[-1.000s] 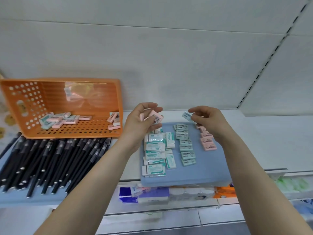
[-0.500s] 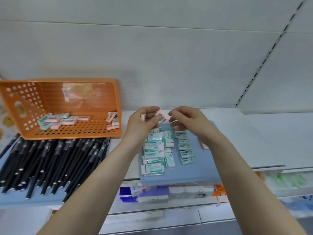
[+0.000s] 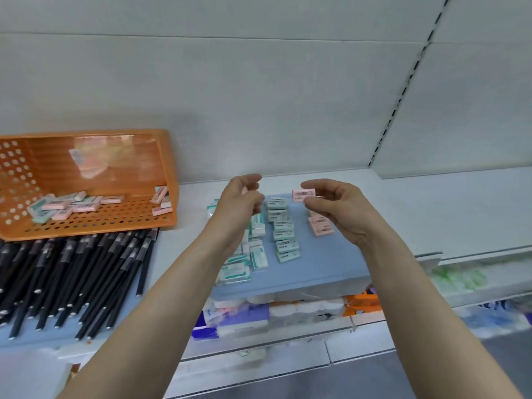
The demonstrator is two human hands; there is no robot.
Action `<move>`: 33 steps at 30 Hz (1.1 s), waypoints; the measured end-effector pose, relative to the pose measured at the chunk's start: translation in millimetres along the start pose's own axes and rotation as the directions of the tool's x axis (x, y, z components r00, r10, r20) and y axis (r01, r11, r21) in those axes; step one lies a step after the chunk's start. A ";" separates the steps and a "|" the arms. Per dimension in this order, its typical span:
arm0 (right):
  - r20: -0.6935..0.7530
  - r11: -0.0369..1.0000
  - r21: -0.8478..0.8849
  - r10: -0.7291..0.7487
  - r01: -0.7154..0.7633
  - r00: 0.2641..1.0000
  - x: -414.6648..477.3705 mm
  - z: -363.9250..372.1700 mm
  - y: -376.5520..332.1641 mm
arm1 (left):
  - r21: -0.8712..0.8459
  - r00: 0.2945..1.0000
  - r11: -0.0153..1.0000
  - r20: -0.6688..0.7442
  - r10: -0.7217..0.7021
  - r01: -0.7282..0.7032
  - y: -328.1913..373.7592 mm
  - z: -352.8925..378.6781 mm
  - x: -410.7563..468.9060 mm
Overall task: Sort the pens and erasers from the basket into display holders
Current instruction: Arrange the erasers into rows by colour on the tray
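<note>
- Head view: the white shelf (image 3: pixel 431 203) carried everything. The orange basket (image 3: pixel 95 156) sat far left against the back wall, with a loose handful of pink and teal erasers (image 3: pixel 74 204) left on its perforated floor.
- Black pens (image 3: pixel 72 277) lay fanned in front of the basket on a pale blue tray (image 3: pixel 34 341), well apart from both hands.
- The blue tray (image 3: pixel 325 263) at centre held the sorted erasers: teal-labelled ones (image 3: pixel 283 234) in rows left and middle, and a short pink stack (image 3: pixel 321 226) at right.
- Your left hand (image 3: pixel 239 203) hovered over the teal rows with its fingers curled inward. Its palm side faced away, so I could not tell whether it held anything.
- Your right hand (image 3: pixel 339 208) pinched one pink eraser (image 3: pixel 303 194) between thumb and fingertips, raised above the tray's far part.
- Key relation: that eraser's long axis ran left-right, roughly matching the pink stack. The stack lay just below the fingertips and toward you, partly hidden by the hand.
- The right hand was clearly the nearer one. The next move looked like a short drop onto that stack, with no turn needed.
</note>
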State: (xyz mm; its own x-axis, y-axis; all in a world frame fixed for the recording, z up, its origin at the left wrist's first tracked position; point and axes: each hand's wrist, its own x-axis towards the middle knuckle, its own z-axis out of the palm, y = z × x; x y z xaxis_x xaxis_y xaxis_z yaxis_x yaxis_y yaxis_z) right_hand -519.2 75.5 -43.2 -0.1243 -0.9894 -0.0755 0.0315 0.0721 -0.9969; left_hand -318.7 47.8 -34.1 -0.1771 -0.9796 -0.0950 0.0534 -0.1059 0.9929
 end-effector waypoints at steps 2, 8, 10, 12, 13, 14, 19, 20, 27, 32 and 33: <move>-0.059 0.999 0.049 0.006 -0.003 0.998 -2.2 -14.3 2.2 | -0.016 0.999 1.000 0.050 -0.002 0.003 -1.4 8.6 -1.8; -0.256 0.997 0.075 -0.013 0.033 0.967 -4.1 -59.8 7.6 | 0.067 0.996 0.997 0.075 0.045 -0.050 -15.3 27.4 -5.2; -0.271 1.000 0.021 0.002 0.004 0.962 -4.3 -65.5 9.2 | 0.059 0.997 0.996 0.040 0.060 -0.062 -16.4 33.0 -7.9; -0.236 0.999 -0.036 0.030 -0.039 0.971 -3.7 -65.3 12.6 | 0.108 0.997 0.991 0.001 0.081 -0.081 -18.1 36.1 -9.0; -0.210 0.995 -0.078 0.037 -0.054 0.977 -3.4 -63.6 15.0 | 0.140 0.995 0.986 -0.003 0.097 -0.095 -19.4 36.6 -9.4; -0.188 0.990 -0.131 0.033 -0.058 0.982 -2.5 -61.8 18.3 | 0.169 0.993 0.979 -0.002 0.116 -0.114 -21.2 36.8 -9.8; -0.150 0.903 -0.429 -0.088 0.015 0.985 2.9 -52.4 24.3 | 0.297 0.981 0.936 0.007 0.195 -0.189 -23.7 29.5 -12.4; -0.133 0.884 -0.466 -0.101 0.027 0.986 3.6 -51.6 21.4 | 0.308 0.981 0.933 0.007 0.192 -0.185 -24.1 27.8 -12.7; 0.068 0.620 -0.772 -0.133 0.137 0.989 13.2 -39.6 14.6 | 0.323 0.983 0.929 0.016 0.185 -0.180 -31.0 23.6 -13.9; 0.110 0.553 -0.812 -0.168 0.186 0.980 15.0 -31.5 23.3 | 0.365 0.977 0.906 0.054 0.208 -0.213 -31.8 22.7 -12.1; 0.134 0.545 -0.813 -0.167 0.204 0.977 14.1 -31.4 23.5 | 0.369 0.977 0.904 0.057 0.208 -0.214 -31.8 22.7 -11.6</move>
State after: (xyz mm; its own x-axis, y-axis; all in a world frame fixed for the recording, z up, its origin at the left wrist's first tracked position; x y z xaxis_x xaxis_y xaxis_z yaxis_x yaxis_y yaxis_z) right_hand -551.4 67.3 -68.4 0.0062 -0.9954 0.0953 -0.8149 -0.0603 -0.5764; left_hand -340.7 66.4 -62.9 -0.2175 -0.9690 0.1176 -0.2770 0.1768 0.9445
